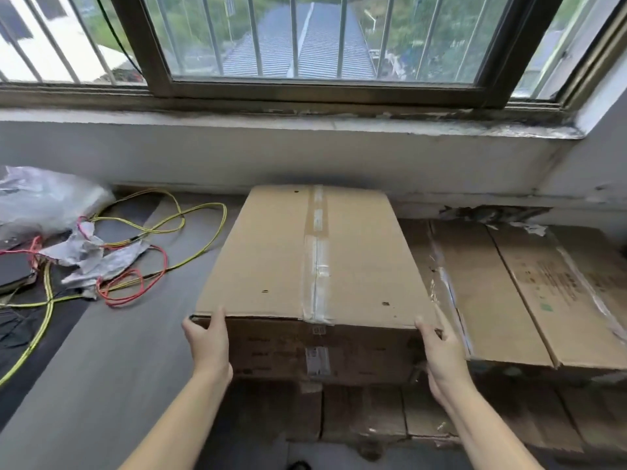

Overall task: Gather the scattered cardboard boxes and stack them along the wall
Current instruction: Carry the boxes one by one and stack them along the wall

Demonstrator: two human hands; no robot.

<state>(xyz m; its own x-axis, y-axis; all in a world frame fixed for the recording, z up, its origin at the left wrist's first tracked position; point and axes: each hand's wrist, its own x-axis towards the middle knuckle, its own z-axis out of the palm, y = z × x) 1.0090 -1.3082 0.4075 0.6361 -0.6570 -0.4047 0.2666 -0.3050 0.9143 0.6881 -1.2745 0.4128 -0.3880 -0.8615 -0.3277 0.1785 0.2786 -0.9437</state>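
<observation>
Cardboard, taped along its seam: the top box (305,252) is held at its near corners by the left hand (207,344) and right hand (441,354), at 12 o'clock against the wall (271,154). It appears to rest on lower boxes (366,412), though shadow obscures the seating. If overhanging toward 9 o'clock, tipping onto the cables (142,252) could follow release.

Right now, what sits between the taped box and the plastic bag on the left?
Head view: between the taped box and the plastic bag lie looped yellow cable, red cable and crumpled paper on grey floor.
</observation>
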